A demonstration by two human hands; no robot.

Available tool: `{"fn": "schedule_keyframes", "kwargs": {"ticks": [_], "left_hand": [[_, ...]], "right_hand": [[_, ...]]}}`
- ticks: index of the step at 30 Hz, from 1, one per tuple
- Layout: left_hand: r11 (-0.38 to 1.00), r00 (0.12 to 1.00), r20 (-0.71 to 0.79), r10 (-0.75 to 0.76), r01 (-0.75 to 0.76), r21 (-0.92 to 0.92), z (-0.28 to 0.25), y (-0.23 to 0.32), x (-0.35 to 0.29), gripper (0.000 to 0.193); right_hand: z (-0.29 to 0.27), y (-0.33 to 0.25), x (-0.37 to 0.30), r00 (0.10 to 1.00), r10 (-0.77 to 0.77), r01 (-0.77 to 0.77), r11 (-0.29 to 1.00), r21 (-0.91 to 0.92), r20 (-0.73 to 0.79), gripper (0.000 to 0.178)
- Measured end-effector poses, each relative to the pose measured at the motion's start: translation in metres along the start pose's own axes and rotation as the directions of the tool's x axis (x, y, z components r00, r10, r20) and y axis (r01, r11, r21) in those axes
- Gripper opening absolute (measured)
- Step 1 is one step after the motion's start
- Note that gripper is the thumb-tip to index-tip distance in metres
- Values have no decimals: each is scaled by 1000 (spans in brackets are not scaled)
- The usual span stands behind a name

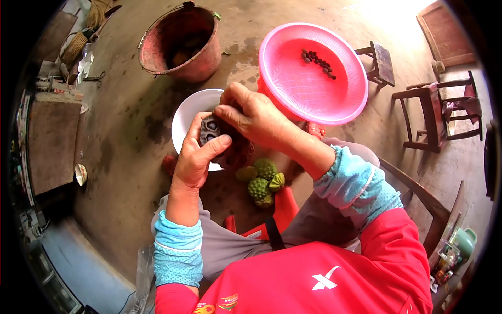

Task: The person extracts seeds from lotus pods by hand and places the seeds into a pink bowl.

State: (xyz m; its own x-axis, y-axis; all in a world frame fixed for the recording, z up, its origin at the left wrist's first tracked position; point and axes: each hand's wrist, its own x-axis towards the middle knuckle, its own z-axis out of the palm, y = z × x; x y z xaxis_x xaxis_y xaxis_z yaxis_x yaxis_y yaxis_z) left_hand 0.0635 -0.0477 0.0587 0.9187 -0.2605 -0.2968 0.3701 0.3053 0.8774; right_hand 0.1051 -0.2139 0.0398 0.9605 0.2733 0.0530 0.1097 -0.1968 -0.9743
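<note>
Head-worn fisheye view, facing down, near

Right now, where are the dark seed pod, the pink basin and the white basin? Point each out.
Dark seed pod [208, 133]: head view, on its pitted face.
Pink basin [302, 97]: head view, on its bare inner surface.
White basin [183, 119]: head view, on its bare left side.

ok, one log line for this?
left hand: holding dark lotus seed pod | right hand: at pod's edge | beyond: round white bowl; round pink plastic basin, dark seeds inside
</note>
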Motion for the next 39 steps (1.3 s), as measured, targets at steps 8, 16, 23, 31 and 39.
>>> {"fn": "schedule_keyframes", "kwargs": {"ticks": [8,16,23,31,39], "left_hand": [[986,976,-217,17,-52,-156,-6,-6,10,38],[997,962,-270,36,-54,-61,-4,-4,9,33],[891,970,-44,237,-199,409,-4,-3,2,14],[998,1000,-25,-15,13,-65,-3,7,-2,40],[990,972,-233,40,-69,-122,-13,1,8,34]], "right_hand": [[-13,-6,4,858,491,-412,481,774,151,25],[0,-7,-1,991,128,-129,902,413,31,32],[2,-12,-6,1000,-11,16,972,-235,25,41],[-6,3,6,977,194,-212,908,362,85,18],[-20,-3,6,898,351,-437,649,623,265,28]]}}
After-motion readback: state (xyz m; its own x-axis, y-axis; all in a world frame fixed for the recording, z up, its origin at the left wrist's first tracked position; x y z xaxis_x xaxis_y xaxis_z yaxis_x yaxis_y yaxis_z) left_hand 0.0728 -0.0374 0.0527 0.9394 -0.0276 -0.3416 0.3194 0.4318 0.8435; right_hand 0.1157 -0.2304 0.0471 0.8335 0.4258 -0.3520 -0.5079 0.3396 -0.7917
